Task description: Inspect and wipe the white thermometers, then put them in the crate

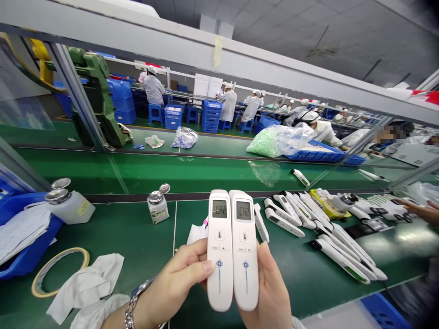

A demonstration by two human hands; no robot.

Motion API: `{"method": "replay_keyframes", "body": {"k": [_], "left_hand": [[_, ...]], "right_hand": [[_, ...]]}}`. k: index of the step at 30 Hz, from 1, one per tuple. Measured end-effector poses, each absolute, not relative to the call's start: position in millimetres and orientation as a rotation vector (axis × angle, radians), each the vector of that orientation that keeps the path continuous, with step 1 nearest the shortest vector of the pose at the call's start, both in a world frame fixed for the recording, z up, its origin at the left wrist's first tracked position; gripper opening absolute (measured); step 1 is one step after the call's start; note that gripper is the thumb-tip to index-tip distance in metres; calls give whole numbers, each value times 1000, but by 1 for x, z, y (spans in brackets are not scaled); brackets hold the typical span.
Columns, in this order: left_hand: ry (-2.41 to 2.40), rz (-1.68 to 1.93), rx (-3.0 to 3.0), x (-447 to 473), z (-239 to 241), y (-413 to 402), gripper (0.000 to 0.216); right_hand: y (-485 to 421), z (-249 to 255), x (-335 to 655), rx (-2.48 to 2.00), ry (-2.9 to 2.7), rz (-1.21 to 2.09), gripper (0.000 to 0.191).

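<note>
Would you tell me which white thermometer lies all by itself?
The thermometer beyond the dark divider, alone on the far strip; the heap lies nearer, and left hand and right hand hold the lit pair.

Green bench (137, 237): thermometers (339, 260), tape ring (35, 283), cloth (85, 285)

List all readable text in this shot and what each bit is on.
"CA2": display of the left thermometer, held in the left hand.
"CA2": display of the right thermometer, held in the right hand.
Blue logos and button print on both thermometers: too small to read.
Labels on the large dispenser bottle and the small dispenser bottle: blurred, unreadable.
</note>
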State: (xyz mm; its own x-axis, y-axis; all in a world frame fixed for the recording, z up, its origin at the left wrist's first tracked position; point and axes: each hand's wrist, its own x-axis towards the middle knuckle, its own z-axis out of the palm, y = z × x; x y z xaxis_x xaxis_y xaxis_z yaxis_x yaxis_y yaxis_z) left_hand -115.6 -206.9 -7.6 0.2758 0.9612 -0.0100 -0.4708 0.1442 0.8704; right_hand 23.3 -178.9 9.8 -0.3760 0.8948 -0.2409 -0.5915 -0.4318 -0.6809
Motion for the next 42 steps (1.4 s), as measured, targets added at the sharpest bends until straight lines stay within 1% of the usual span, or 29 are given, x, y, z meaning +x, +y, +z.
{"method": "replay_keyframes", "body": {"k": [6,11,15,20,23,26,29,31,36,39,42], "left_hand": [[700,1169,942,-116,-7,-207,38],[730,1190,1030,-118,-4,-205,38],[855,1205,1132,-118,-1,-207,40],[1112,1234,1402,-114,-1,-209,48],[1086,1247,1389,-114,-2,-209,53],[967,1240,1257,-113,-4,-208,68],[944,1189,1164,-111,-8,-206,82],[946,1158,1149,-110,-11,-206,86],[882,1218,1140,-110,-10,-204,88],[940,1189,1164,-112,-8,-205,90],[1037,1140,1244,-111,-11,-209,88]], "right_hand": [[-179,12,23,-770,-694,1939,49],[-174,5,25,-687,-659,1973,49],[-173,-1,23,-654,-719,1880,50],[-184,-7,14,-749,-910,1711,63],[-190,-9,10,-866,-1023,1614,67],[-191,-9,9,-908,-1028,1638,70],[-190,-9,10,-795,-985,1722,67],[-188,-8,11,-706,-935,1795,65],[-184,-6,17,-708,-841,1879,61],[-183,-7,17,-701,-829,1880,57],[-184,-12,16,-732,-848,1830,49]]}}
